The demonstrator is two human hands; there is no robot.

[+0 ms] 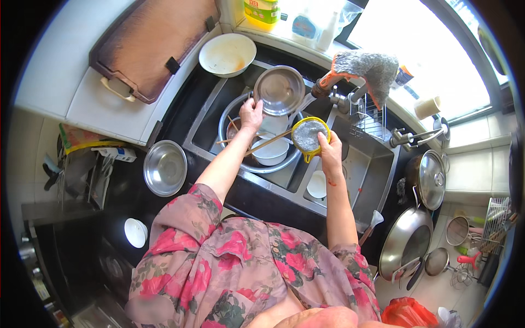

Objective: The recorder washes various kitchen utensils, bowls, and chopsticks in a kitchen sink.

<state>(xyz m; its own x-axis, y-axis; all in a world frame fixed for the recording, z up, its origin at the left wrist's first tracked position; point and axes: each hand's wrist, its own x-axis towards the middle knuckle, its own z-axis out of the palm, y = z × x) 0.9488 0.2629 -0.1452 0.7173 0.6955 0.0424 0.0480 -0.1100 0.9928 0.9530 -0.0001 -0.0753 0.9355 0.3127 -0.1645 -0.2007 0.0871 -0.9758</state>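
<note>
My left hand (251,114) grips the rim of a shallow stainless-steel bowl (280,90), tilted above the left sink basin near the faucet. In my right hand (331,152) is a round grey scrubbing pad with a yellow edge (310,134), my thumb on its face. Below both hands a large metal washbasin (270,167) stands in the sink. It holds a white bowl (270,151), other dishes and several wooden chopsticks (268,142), partly hidden by my left arm and the steel bowl. Water appears to run from the faucet (318,90) beside the steel bowl.
A white bowl with orange residue (227,53) rests behind the sink. Left on the black counter are a steel dish (165,168) and a small white bowl (135,233). The right basin (365,180) holds a white dish (317,184). A grey cloth (365,69) hangs over the faucet; pans (406,246) stand right.
</note>
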